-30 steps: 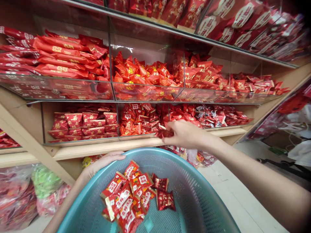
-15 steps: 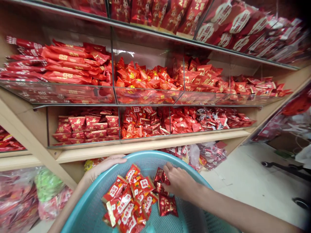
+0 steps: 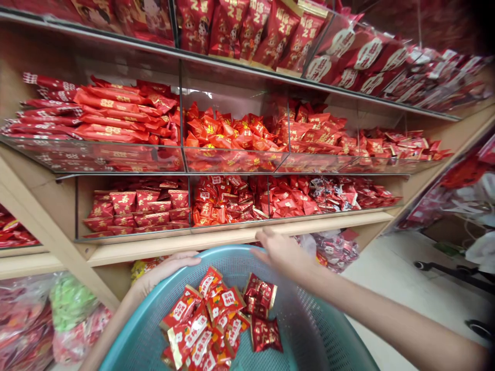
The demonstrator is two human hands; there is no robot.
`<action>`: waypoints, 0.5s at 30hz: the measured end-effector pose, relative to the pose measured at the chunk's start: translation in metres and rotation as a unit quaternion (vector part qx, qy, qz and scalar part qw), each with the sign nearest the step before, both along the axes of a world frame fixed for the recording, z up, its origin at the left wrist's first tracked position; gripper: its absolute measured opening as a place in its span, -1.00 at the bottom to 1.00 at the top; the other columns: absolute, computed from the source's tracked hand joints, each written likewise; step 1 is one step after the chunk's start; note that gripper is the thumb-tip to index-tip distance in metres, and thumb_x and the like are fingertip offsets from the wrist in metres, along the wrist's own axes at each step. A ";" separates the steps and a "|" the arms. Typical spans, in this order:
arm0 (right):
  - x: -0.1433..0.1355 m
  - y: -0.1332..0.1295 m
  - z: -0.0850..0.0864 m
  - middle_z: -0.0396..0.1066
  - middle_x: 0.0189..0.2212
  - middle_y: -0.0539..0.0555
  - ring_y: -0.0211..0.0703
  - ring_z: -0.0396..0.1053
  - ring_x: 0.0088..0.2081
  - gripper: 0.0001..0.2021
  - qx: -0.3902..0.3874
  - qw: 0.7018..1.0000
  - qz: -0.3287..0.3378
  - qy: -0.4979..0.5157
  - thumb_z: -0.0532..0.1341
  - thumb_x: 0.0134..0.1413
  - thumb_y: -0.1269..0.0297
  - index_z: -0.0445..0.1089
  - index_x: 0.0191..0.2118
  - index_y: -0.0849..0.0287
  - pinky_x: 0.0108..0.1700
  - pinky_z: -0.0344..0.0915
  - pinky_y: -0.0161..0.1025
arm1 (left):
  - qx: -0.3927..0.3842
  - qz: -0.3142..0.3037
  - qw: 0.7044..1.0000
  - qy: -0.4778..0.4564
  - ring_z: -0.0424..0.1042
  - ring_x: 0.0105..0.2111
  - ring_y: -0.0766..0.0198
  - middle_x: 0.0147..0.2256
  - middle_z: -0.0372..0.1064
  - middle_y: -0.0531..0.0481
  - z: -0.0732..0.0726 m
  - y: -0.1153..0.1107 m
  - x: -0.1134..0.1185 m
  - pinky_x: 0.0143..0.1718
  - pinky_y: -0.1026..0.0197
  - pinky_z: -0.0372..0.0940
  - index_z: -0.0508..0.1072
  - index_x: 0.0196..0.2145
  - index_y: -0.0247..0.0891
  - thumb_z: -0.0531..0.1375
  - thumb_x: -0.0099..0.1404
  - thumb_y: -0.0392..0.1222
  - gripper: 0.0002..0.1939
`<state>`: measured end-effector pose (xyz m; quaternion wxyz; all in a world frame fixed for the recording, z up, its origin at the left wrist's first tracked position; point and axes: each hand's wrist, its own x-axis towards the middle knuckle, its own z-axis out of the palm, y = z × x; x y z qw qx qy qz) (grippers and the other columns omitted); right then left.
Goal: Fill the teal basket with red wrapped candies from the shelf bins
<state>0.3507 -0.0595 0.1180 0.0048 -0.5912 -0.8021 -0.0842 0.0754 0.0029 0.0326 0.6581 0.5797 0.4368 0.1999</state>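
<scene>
A teal perforated basket (image 3: 154, 314) fills the bottom centre of the view. Inside it lies a pile of bright red packets (image 3: 197, 330) with white labels, and to the right of these a few dark red packets (image 3: 266, 334). My left hand (image 3: 174, 265) rests on the basket's back-left rim, its fingers together over the edge. Above the back-right rim is my right hand (image 3: 280, 252), slightly blurred, fingers partly extended, with nothing seen in it.
Shelves with clear-fronted bins of red packets (image 3: 232, 129) rise behind the basket. A wooden shelf edge (image 3: 232, 233) runs just beyond its rim. Bagged goods (image 3: 336, 250) sit underneath, plastic bags (image 3: 73, 304) stand at lower left, and black wheeled legs (image 3: 436, 270) are at right.
My right hand has risen from the dark red packets to above the basket's back rim, leaving them inside. My left hand stays on the rim. The view has tilted slightly upward.
</scene>
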 end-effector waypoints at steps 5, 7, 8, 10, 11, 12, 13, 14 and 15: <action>0.004 0.056 0.037 0.30 -0.20 0.24 -0.05 0.36 -0.20 -0.74 0.050 0.996 -0.075 -0.019 -0.08 0.19 0.30 0.29 -0.16 0.26 -0.28 0.23 -0.25 | -0.017 0.003 1.000 -0.016 0.37 -0.17 0.14 -0.25 0.44 0.06 0.007 -0.004 0.002 -0.10 0.20 0.20 0.44 -0.24 -0.17 0.17 0.10 -0.03 -0.72; 0.005 0.070 0.034 0.34 -0.23 0.28 -0.01 0.36 -0.17 -0.75 0.028 0.995 -0.094 -0.027 -0.04 0.16 0.35 0.34 -0.19 0.30 -0.26 0.23 -0.23 | -0.007 0.014 1.000 -0.004 0.36 -0.14 0.11 -0.22 0.43 0.04 0.009 -0.006 0.002 -0.09 0.19 0.19 0.43 -0.23 -0.18 0.17 0.10 -0.02 -0.70; 0.004 0.075 0.031 0.36 -0.26 0.28 -0.01 0.36 -0.17 -0.76 0.019 0.994 -0.100 -0.028 -0.02 0.14 0.38 0.36 -0.20 0.30 -0.25 0.23 -0.23 | -0.005 0.010 1.000 -0.004 0.36 -0.14 0.10 -0.23 0.43 0.02 0.010 -0.007 0.002 -0.09 0.18 0.20 0.43 -0.22 -0.20 0.17 0.10 -0.01 -0.69; 0.004 0.080 0.025 0.39 -0.30 0.28 -0.01 0.37 -0.19 -0.76 0.011 0.994 -0.110 -0.027 0.00 0.10 0.44 0.38 -0.21 0.30 -0.27 0.24 -0.25 | -0.006 -0.006 1.000 -0.011 0.37 -0.15 0.08 -0.24 0.44 0.00 0.010 -0.007 0.002 -0.12 0.17 0.21 0.42 -0.20 -0.21 0.17 0.10 -0.01 -0.67; 0.004 0.081 0.023 0.39 -0.30 0.27 -0.02 0.38 -0.19 -0.76 0.011 0.993 -0.112 -0.026 0.00 0.08 0.46 0.38 -0.21 0.30 -0.27 0.24 -0.26 | -0.008 -0.011 1.000 -0.016 0.37 -0.16 0.08 -0.24 0.44 -0.01 0.010 -0.008 0.001 -0.12 0.17 0.21 0.42 -0.18 -0.22 0.16 0.10 -0.01 -0.65; 0.004 0.082 0.022 0.40 -0.30 0.27 -0.03 0.38 -0.20 -0.76 0.013 0.993 -0.114 -0.024 0.00 0.08 0.46 0.38 -0.21 0.29 -0.28 0.24 -0.27 | -0.009 -0.010 1.000 -0.017 0.37 -0.15 0.08 -0.24 0.43 -0.01 0.010 -0.008 0.001 -0.11 0.17 0.21 0.41 -0.16 -0.21 0.16 0.10 -0.01 -0.64; 0.004 0.081 0.022 0.40 -0.30 0.27 -0.03 0.38 -0.20 -0.76 0.015 0.993 -0.115 -0.022 0.00 0.09 0.45 0.38 -0.22 0.29 -0.28 0.23 -0.27 | -0.008 -0.007 1.000 -0.017 0.37 -0.15 0.09 -0.22 0.43 0.00 0.009 -0.007 0.001 -0.10 0.17 0.20 0.40 -0.15 -0.21 0.16 0.10 -0.01 -0.63; 0.005 0.081 0.022 0.40 -0.29 0.27 -0.03 0.38 -0.20 -0.77 0.019 0.993 -0.116 -0.020 0.00 0.10 0.43 0.38 -0.22 0.29 -0.28 0.23 -0.27 | -0.008 -0.003 1.000 -0.015 0.36 -0.14 0.10 -0.22 0.42 0.01 0.007 -0.007 0.001 -0.09 0.17 0.19 0.40 -0.16 -0.21 0.16 0.10 -0.01 -0.64; 0.006 0.080 0.023 0.40 -0.29 0.27 -0.03 0.37 -0.21 -0.76 0.022 0.993 -0.116 -0.018 -0.01 0.11 0.41 0.38 -0.22 0.28 -0.29 0.23 -0.26 | -0.008 -0.002 1.000 -0.015 0.36 -0.14 0.10 -0.22 0.42 0.01 0.006 -0.006 0.000 -0.09 0.17 0.19 0.40 -0.18 -0.22 0.15 0.11 -0.01 -0.65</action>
